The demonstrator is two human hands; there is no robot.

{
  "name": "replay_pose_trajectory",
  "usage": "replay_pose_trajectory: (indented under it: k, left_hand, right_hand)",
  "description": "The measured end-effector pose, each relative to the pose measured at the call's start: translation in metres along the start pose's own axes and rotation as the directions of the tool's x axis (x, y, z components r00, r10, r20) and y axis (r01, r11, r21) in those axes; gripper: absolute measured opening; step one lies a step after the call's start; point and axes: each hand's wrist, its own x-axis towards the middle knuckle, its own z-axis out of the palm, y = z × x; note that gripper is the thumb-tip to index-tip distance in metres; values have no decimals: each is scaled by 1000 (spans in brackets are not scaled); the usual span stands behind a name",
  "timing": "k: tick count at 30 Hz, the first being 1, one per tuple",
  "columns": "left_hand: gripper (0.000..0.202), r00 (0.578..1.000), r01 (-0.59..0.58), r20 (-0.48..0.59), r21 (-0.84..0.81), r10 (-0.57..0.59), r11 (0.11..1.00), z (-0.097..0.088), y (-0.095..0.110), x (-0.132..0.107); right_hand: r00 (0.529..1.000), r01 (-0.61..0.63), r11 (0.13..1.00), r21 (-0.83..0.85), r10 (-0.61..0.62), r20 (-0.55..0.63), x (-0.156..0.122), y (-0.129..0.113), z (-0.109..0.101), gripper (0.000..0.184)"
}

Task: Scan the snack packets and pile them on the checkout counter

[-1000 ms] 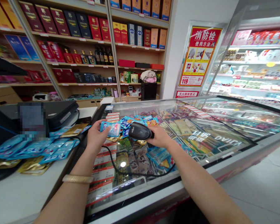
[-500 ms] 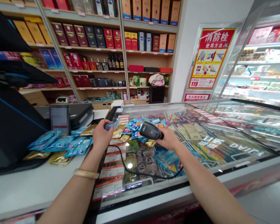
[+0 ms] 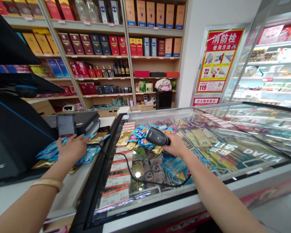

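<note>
My right hand (image 3: 176, 145) is wrapped round the handle of a black barcode scanner (image 3: 157, 136), its head pointing left above the freezer's glass lid. Beneath and around the scanner lies a heap of small snack packets (image 3: 141, 131), blue, red and gold. On the left counter, my left hand (image 3: 71, 149) rests over a second pile of blue packets (image 3: 48, 150), fingers spread across them. Its fingertips touch the packets near a small pixelated screen (image 3: 66, 125). A gold packet (image 3: 99, 137) lies just right of that hand.
The scanner's black cable (image 3: 129, 168) loops over the glass-topped freezer (image 3: 184, 191), which holds packaged ice creams. A dark checkout terminal (image 3: 12, 129) stands at the left. Behind are shelves (image 3: 97, 56) of boxed bottles. A red fire-hydrant poster (image 3: 220, 61) hangs on the wall.
My left hand has moved left and down from the freezer edge, where it held a blue packet, to the counter pile. My right hand and the scanner stay nearly still.
</note>
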Motion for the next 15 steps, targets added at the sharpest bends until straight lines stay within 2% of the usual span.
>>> replay_pose_trajectory:
  k: [2,5,8,12,15]
  left_hand:
    - [22,999,-48,2,190,49,980,1,6,-6]
    - [31,984,-158,-9,428,179,890,10,26,-16]
    - [44,972,-215,14,467,235,858,31,51,-23]
    - [46,964,-203,240,384,115,901,73,68,-25]
    - [44,910,-173,413,445,-31,879,101,68,-22]
  right_hand:
    - [1000,-12,1000,7,12,-1,0,0,0,23]
    - [999,-29,1000,13,29,-15,1,1,-1,27]
    - [997,-40,999,25,42,-61,1,0,-3,28]
    - [997,-32,999,35,34,-75,2,-1,-3,26]
    - [997,-34,999,16,35,-67,2,-1,-1,23]
